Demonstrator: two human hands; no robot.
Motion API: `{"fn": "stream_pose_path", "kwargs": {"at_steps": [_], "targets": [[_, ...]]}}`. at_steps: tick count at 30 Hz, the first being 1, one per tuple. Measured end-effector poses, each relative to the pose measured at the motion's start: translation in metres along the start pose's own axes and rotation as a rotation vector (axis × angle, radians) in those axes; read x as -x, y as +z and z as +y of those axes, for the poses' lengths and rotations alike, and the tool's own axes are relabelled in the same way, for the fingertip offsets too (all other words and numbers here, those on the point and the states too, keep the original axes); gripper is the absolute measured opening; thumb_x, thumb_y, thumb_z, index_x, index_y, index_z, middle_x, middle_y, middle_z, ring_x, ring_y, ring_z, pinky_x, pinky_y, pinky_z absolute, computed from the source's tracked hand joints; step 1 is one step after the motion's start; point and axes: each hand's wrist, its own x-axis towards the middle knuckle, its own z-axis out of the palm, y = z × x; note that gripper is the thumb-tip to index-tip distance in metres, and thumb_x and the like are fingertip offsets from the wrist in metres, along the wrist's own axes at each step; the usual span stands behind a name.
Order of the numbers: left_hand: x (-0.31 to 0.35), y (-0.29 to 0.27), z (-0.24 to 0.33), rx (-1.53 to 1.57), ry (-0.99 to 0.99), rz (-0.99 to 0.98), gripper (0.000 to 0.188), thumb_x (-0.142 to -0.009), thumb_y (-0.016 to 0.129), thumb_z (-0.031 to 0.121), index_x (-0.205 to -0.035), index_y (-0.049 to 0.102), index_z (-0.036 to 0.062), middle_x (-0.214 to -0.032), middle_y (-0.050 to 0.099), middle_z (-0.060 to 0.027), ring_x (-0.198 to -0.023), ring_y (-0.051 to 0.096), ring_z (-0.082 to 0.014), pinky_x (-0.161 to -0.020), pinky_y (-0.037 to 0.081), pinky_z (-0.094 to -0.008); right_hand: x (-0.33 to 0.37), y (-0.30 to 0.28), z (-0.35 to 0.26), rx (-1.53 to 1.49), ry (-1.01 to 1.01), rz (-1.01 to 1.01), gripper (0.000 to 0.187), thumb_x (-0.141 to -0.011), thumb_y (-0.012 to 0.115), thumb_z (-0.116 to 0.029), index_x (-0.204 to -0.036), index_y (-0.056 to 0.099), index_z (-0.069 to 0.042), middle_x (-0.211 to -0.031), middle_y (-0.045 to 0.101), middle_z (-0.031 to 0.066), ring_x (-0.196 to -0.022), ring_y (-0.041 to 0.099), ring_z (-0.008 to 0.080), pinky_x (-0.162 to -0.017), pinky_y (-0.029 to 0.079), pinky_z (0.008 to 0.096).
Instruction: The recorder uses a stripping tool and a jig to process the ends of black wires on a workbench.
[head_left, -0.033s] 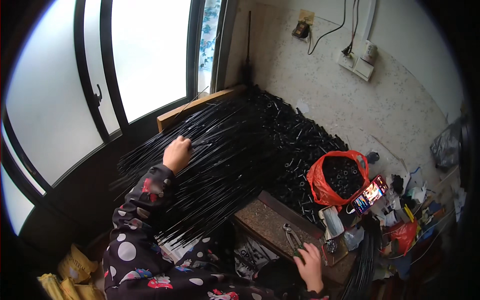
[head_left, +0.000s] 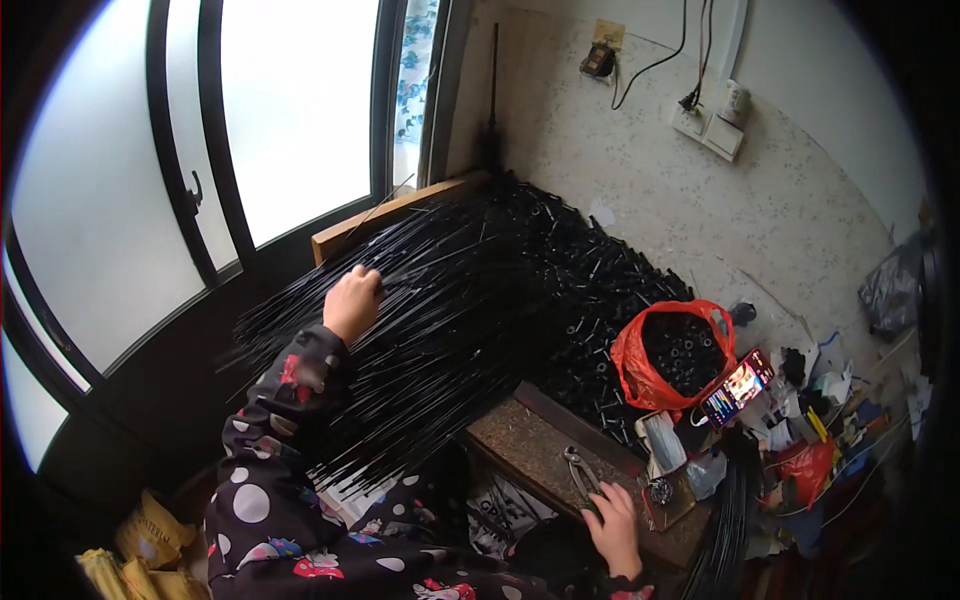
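Left hand (head_left: 352,303) is stretched way out to the far-left side of the bench, fingers curled down into a big fan of thin black rods (head_left: 420,330), looks like it's grasping a few of them near their upper ends, tho I can't tell exactly how many bc the fingers are buried in the pile. The rods lie spread diagonally, running from a wooden board (head_left: 400,212) by the window down toward the person's lap, so basically covering the whole left half of the work area. Right hand (head_left: 615,525) is down low near the body, resting flat w/ fingers loose on the edge of a worn brown block (head_left: 540,445), not clamped on anything afaict. A pair of metal pliers (head_left: 580,475) lies on that block just beside the fingertips, maybe touching, too small to say. Further back on the right there's a heap of small black parts (head_left: 600,290) up against the speckled wall, and an orange plastic bag (head_left: 655,375) open w/ more of the same black bits inside. Right next to the bag a phone (head_left: 738,386) w/ its screen lit leans among misc clutter. Sleeve is dark w/ white polka dots.
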Motion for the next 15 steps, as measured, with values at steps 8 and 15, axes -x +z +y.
{"fn": "stream_pose_path", "kwargs": {"at_steps": [8, 15], "targets": [[-0.065, -0.058, 0.062, 0.363, -0.122, -0.231, 0.042, -0.074, 0.066, 0.038, -0.077, 0.062, -0.0036, -0.065, 0.060, -0.0139, -0.061, 0.060, -0.0226, -0.059, 0.047, -0.0342, -0.002, 0.020, 0.020, -0.059, 0.006, 0.016, 0.026, -0.071, 0.066, -0.013, -0.095, 0.063, -0.003, -0.114, 0.056, 0.0110, -0.102, 0.053, 0.0291, -0.085, 0.044, 0.0369], [-0.112, -0.065, 0.207, 0.548, 0.145, 0.132, 0.034, -0.082, 0.056, 0.033, -0.081, 0.059, -0.0008, -0.081, 0.060, -0.0229, -0.081, 0.057, -0.0399, -0.071, 0.045, -0.0454, 0.008, 0.006, 0.028, -0.041, 0.079, 0.067, 0.023, -0.068, 0.069, -0.012, -0.088, 0.065, -0.002, -0.109, 0.059, 0.0112, -0.091, 0.059, 0.0300, -0.078, 0.047, 0.0361]]}}
